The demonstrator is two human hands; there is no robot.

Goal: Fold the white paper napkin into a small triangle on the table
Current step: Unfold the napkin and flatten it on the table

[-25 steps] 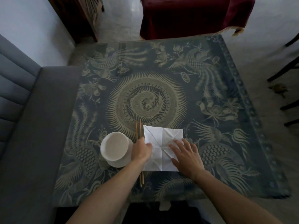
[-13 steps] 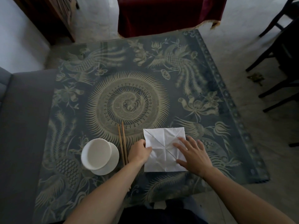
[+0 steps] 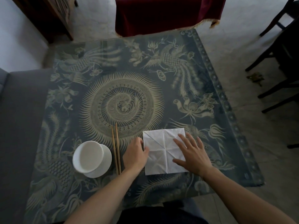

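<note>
The white paper napkin [image 3: 161, 149] lies unfolded and flat on the patterned table [image 3: 123, 101], near its front edge, creased with diagonal and cross lines. My left hand [image 3: 135, 155] rests at the napkin's left edge, fingers curled, thumb touching the paper. My right hand [image 3: 192, 152] lies flat, fingers spread, pressing on the napkin's right half and covering its right edge.
A white bowl on a white saucer [image 3: 90, 157] stands left of my left hand. Two wooden chopsticks [image 3: 116, 147] lie between the bowl and that hand. A grey sofa [image 3: 17, 126] borders the table's left side. Dark chair legs [image 3: 278, 65] stand at the right.
The camera has shifted, so the table sits more to the left in view. Both hands stay on the napkin; the right hand has slid slightly toward its right side.
</note>
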